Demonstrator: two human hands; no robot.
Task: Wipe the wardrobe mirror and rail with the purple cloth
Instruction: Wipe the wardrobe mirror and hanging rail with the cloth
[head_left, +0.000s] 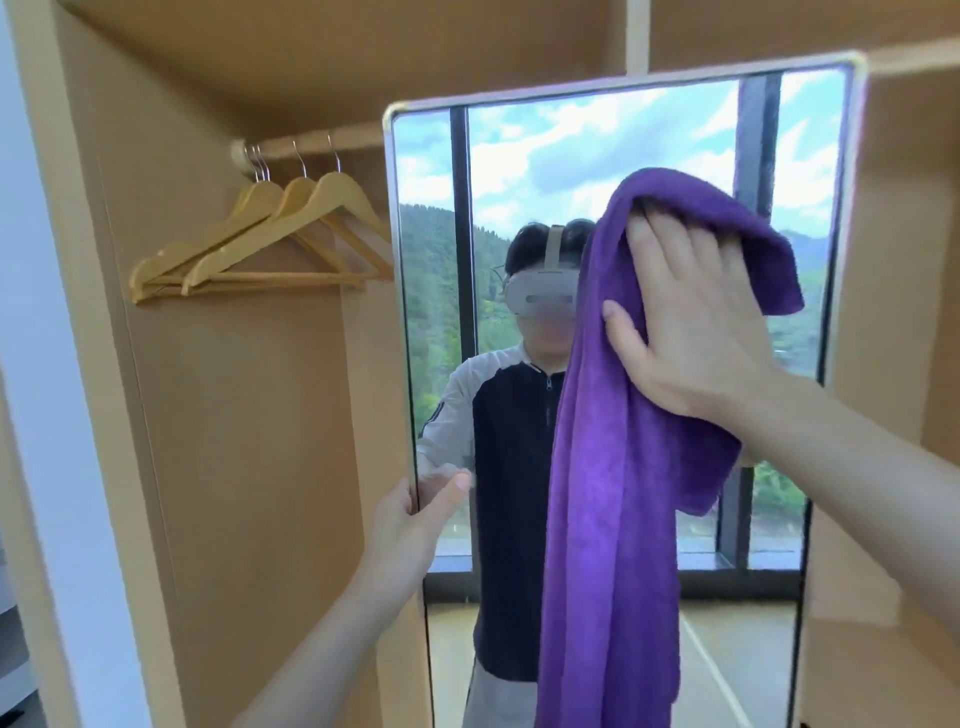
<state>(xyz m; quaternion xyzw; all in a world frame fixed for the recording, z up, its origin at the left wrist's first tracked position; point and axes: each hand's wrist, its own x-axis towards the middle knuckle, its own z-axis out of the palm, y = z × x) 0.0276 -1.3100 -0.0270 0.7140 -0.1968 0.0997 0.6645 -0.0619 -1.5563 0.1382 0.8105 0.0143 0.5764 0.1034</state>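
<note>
While your right hand (696, 332) presses the purple cloth (618, 467) flat vs the mirror (587, 156) glass, upper right area, its fingers (670, 244) lie spread, tips tucked under the cloth's top fold; rest of cloth hangs down the glass. Your left hand (410, 514) grips the mirror's left edge, thumb on front, other fingers hidden behind the frame. Rail (311, 145) sits upper left w/ wooden hangers (270, 244), well apart from cloth.

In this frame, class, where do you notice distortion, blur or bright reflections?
Head view: wide-angle lens bows the tall silver-framed mirror and beige wardrobe panels; bright sky reflects in the glass; the reflected face is blurred; the purple fleecy cloth and wooden hangers look reasonably sharp.
</note>
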